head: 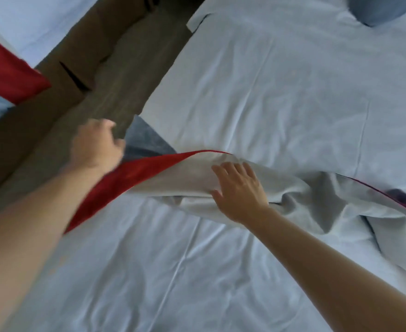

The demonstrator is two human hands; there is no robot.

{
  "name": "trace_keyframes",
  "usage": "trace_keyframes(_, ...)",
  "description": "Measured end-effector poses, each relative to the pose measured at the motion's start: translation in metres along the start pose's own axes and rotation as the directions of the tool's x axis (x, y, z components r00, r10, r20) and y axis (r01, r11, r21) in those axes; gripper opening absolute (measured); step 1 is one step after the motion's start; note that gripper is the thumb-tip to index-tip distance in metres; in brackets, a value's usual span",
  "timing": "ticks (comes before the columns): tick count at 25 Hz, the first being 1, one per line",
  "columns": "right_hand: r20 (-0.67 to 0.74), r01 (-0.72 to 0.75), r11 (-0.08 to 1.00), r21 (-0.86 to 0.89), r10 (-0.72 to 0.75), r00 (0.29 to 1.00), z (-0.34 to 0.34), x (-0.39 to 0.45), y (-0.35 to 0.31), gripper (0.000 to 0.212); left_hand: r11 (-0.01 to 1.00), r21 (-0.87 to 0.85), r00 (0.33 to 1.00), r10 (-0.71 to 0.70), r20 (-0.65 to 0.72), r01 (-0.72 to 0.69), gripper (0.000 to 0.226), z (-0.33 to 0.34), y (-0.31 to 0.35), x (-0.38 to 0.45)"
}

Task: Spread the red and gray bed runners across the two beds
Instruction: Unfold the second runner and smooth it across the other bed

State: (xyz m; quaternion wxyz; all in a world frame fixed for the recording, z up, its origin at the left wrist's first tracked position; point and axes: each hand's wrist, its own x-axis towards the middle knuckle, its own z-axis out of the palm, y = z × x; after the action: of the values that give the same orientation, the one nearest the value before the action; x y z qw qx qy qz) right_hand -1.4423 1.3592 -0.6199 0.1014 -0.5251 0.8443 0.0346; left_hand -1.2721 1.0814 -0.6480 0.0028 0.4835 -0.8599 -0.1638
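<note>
Runner under right grip

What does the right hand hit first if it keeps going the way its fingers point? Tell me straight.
The right hand lies flat on the pale underside of the rumpled red and gray bed runner, fingers pointing up the bed. Going on, it would likely slide over the runner's red edge onto the bare white bed sheet; depth is unclear.
</note>
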Motion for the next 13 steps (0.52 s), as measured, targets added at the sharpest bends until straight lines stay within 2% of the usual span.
trace_keyframes(1,-0.004,-0.045,0.999,-0.007,0.045,0.999,0.0,-0.01,0.013,0.057,0.988,-0.083,0.99,0.133,0.04,-0.129,0.035,0.009,0.039,-0.009)
trace_keyframes(3,-0.005,-0.134,0.991,0.001,0.134,0.991,0.001,-0.029,0.042,0.056,0.938,-0.196,0.933,0.319,0.165,-0.286,0.037,0.031,0.12,-0.034)
trace_keyframes(6,0.009,-0.227,0.974,0.024,0.227,0.974,0.007,-0.053,0.079,0.052,0.888,-0.166,0.837,0.459,0.298,-0.428,0.045,0.065,0.198,-0.067)
trace_keyframes(7,0.01,-0.239,0.97,0.039,0.238,0.971,0.01,-0.062,0.09,0.051,0.884,-0.125,0.832,0.467,0.298,-0.451,0.047,0.076,0.208,-0.073)
trace_keyframes(9,-0.002,-0.241,0.967,0.083,0.242,0.97,0.012,-0.073,0.103,0.05,0.898,0.03,0.885,0.428,0.183,-0.44,0.051,0.09,0.207,-0.072)
trace_keyframes(11,-0.028,-0.225,0.967,0.122,0.23,0.973,0.011,-0.075,0.107,0.051,0.935,0.14,0.945,0.313,0.098,-0.325,0.049,0.09,0.191,-0.065)
trace_keyframes(13,-0.049,-0.199,0.968,0.153,0.209,0.977,0.011,-0.065,0.105,0.049,0.97,0.125,0.971,0.192,0.142,-0.21,0.041,0.084,0.173,-0.061)
